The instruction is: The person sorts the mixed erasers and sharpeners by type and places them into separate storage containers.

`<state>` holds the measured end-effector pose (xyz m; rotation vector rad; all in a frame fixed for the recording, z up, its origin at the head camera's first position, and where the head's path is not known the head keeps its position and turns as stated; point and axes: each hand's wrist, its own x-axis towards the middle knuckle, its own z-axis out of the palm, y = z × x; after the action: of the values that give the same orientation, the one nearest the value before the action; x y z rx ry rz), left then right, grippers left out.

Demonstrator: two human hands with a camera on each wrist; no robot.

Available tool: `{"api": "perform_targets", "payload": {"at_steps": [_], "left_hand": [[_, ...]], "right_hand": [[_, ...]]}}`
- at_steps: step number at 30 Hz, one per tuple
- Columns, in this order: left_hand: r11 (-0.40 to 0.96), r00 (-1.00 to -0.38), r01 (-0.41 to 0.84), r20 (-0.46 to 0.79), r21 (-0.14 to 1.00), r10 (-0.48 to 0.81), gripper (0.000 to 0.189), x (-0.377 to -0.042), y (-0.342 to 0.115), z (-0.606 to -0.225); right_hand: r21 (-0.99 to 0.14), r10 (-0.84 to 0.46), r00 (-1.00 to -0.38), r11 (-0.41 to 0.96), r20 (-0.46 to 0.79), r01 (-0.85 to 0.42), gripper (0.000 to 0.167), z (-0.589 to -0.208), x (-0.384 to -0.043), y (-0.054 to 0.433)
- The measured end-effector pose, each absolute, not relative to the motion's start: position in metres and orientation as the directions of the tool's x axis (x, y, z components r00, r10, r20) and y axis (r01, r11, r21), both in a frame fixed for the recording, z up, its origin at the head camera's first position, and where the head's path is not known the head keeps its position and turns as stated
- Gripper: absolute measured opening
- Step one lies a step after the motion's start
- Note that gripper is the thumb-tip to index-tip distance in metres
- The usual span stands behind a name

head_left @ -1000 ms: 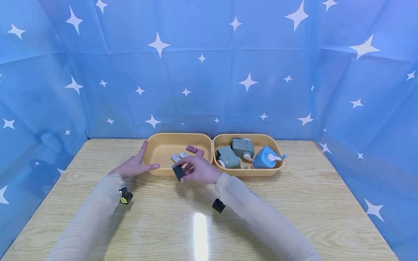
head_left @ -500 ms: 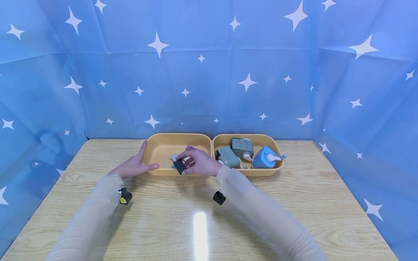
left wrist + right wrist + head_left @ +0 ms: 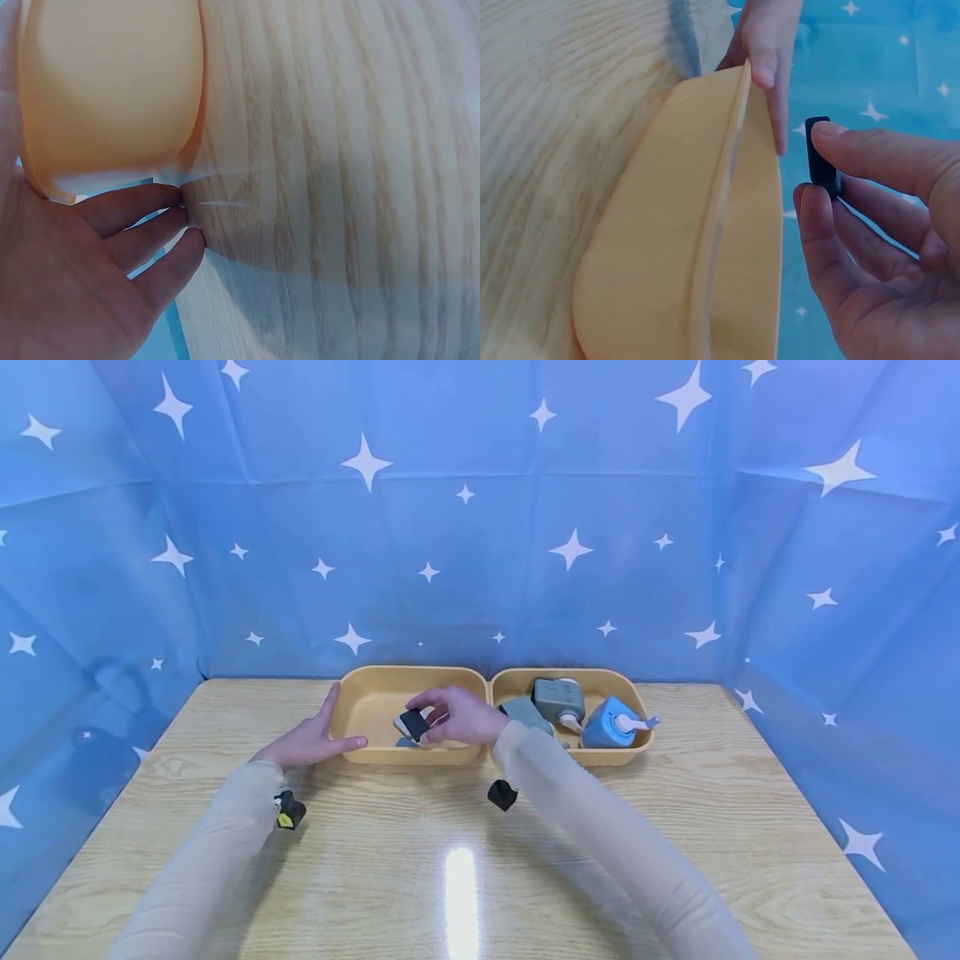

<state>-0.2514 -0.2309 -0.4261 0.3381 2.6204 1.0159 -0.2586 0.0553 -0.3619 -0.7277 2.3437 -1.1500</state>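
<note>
My right hand (image 3: 467, 718) pinches a small black rectangular block (image 3: 415, 724) between thumb and fingers. In the head view it is over the left tan tray (image 3: 412, 757); in the right wrist view the block (image 3: 822, 159) shows edge-on, higher than the tray's rim. A pale grey piece (image 3: 400, 724) lies in the tray, partly behind the black block, with a bluish patch nearby. Other pieces there are hidden by my right hand. My left hand (image 3: 309, 743) lies along the tray's left end, thumb and fingers spread; the left wrist view has its fingers against the outer wall.
A second tan tray (image 3: 600, 758) adjoins on the right. Inside lie two grey-green pump bottles, one at the back (image 3: 558, 699) and one partly covered by my right arm, plus a blue pump bottle (image 3: 608, 727). A starry blue curtain (image 3: 450, 535) stands behind the wooden table (image 3: 360, 868).
My right hand has moved away from me with the black block, from the tray's front edge to over its inside, covering the reddish pieces. The left hand keeps its place.
</note>
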Motion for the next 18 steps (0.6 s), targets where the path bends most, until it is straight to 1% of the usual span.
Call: {"api": "perform_targets", "payload": {"at_steps": [2, 8, 15, 18], "left_hand": [[0.725, -0.925, 0.106, -0.2, 0.68, 0.323, 0.117, -0.252, -0.231, -0.426], [0.739, -0.926, 0.099, -0.209, 0.667, 0.313, 0.116, -0.252, -0.23, -0.427], [0.731, -0.929, 0.091, -0.208, 0.676, 0.308, 0.117, -0.253, -0.23, -0.427], [0.733, -0.928, 0.086, -0.213, 0.675, 0.305, 0.116, -0.254, -0.231, -0.427]], "right_hand": [[-0.812, -0.62, -0.771, 0.521, -0.148, -0.263, 0.052, -0.36, -0.261, 0.055], [-0.795, -0.639, -0.758, 0.523, -0.129, -0.306, 0.05, -0.353, -0.27, 0.053], [-0.802, -0.59, -0.784, 0.556, -0.193, -0.22, 0.052, -0.342, -0.283, 0.053], [-0.79, -0.596, -0.785, 0.558, -0.168, -0.254, 0.053, -0.338, -0.288, 0.051]]}}
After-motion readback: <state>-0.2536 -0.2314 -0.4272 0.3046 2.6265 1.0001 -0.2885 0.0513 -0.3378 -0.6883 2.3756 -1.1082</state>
